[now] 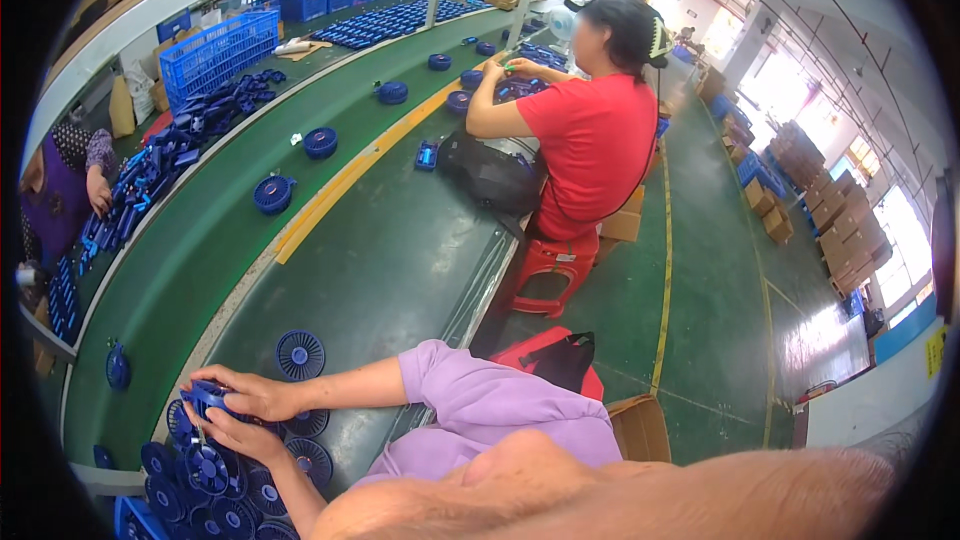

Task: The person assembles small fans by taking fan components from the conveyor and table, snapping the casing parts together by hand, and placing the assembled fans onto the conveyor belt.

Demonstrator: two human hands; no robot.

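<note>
At the lower left, both my hands close around a blue handheld fan part (207, 396), partly hidden by the fingers. My right hand (252, 395) grips it from above, its arm in a light purple sleeve. From below, my left hand (238, 432) holds the same part. Beneath them lies a pile of round blue fan heads (208, 468), their grilles and blades showing. One separate fan head (300, 355) rests flat on the green worktable (400, 250) just beyond my right hand, with others partly under my forearm.
A green conveyor belt (225, 250) carries spaced blue fans past a yellow strip (350, 175). A co-worker in a red shirt (600, 140) sits ahead beside a black bag (488, 175). Across the belt, another person's hand (98, 190) touches heaped blue parts (150, 175) near a blue crate (220, 55).
</note>
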